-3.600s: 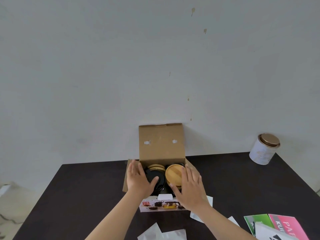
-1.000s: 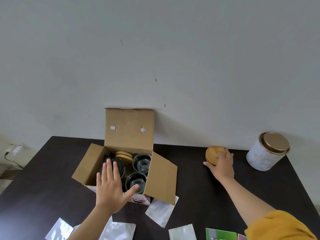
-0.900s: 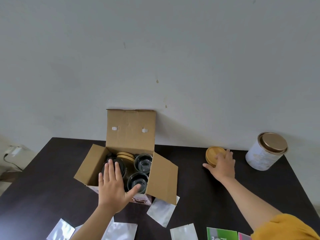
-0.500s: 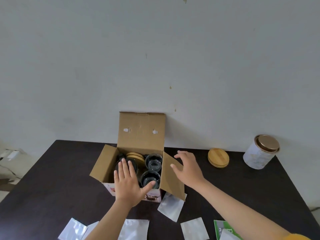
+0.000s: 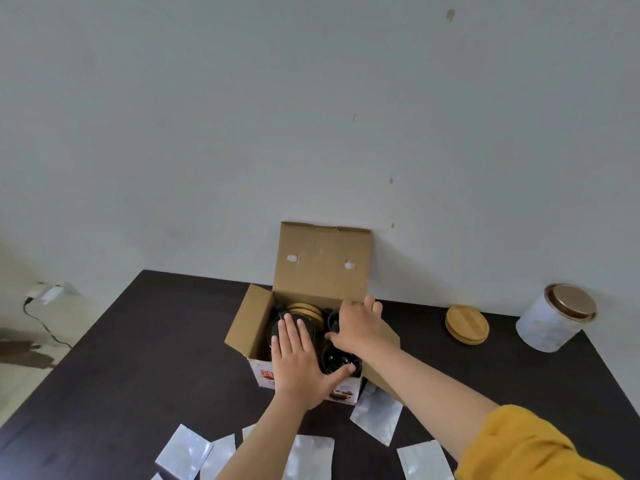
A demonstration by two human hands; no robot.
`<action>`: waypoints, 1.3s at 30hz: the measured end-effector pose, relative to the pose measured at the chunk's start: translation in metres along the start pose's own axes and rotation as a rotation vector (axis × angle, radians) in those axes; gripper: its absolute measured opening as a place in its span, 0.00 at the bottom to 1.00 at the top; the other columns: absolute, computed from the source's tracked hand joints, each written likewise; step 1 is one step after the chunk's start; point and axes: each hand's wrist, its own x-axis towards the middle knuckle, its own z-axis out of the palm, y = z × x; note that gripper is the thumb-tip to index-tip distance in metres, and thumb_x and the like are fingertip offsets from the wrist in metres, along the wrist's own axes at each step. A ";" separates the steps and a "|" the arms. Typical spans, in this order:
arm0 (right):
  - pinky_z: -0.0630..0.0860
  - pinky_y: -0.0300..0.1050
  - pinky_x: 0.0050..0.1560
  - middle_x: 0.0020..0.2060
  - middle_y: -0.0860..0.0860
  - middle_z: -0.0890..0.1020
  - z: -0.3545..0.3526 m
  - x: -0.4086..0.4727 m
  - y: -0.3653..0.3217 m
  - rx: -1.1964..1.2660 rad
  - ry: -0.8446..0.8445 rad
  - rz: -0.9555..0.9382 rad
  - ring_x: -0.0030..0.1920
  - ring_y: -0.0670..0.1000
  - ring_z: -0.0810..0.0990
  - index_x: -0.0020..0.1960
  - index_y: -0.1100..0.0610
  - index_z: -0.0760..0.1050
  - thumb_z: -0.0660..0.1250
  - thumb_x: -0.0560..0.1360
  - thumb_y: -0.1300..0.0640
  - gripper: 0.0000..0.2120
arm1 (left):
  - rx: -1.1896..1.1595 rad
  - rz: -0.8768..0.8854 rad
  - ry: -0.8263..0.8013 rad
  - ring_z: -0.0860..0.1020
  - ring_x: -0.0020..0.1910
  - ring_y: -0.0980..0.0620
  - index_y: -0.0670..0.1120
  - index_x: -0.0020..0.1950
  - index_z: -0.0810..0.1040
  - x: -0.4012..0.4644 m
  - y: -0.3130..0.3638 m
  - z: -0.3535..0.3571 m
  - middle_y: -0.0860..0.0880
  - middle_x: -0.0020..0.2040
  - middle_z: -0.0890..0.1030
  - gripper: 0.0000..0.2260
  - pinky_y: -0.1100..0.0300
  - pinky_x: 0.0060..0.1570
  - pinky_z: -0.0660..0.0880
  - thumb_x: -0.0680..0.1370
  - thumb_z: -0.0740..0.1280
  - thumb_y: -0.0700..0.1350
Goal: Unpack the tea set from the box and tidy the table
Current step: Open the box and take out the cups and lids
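Observation:
An open cardboard box (image 5: 322, 265) stands on the dark table (image 5: 156, 341) against the wall, its lid flap upright. Inside I see wooden lids (image 5: 304, 310), dark glassware and a glass cup (image 5: 337, 362) at the front right. My left hand (image 5: 294, 362) lies flat over the box's front edge, fingers straight over the dark glassware. My right hand (image 5: 356, 327) reaches into the box's right rear with fingers spread, hiding what lies under it. A stack of round wooden lids (image 5: 467, 323) sits on the table to the right of the box.
A white tin with a bronze lid (image 5: 550, 323) stands at the far right by the wall. Several silver foil sachets (image 5: 375, 417) lie along the table's near side. A plug and cable (image 5: 45, 296) lie on the floor at left.
My right hand left the wooden lids on the table beside the tin and came back to the box, now reaching inside its right rear. My left hand stayed on the box front.

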 end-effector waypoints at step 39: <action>0.76 0.50 0.40 0.52 0.57 0.76 0.023 -0.058 0.332 0.288 0.110 0.750 0.55 0.60 0.75 0.58 0.59 0.68 0.76 0.65 0.44 0.30 | 0.112 -0.049 0.048 0.61 0.73 0.36 0.35 0.73 0.61 0.006 0.002 0.016 0.35 0.74 0.60 0.53 0.39 0.67 0.61 0.68 0.43 0.78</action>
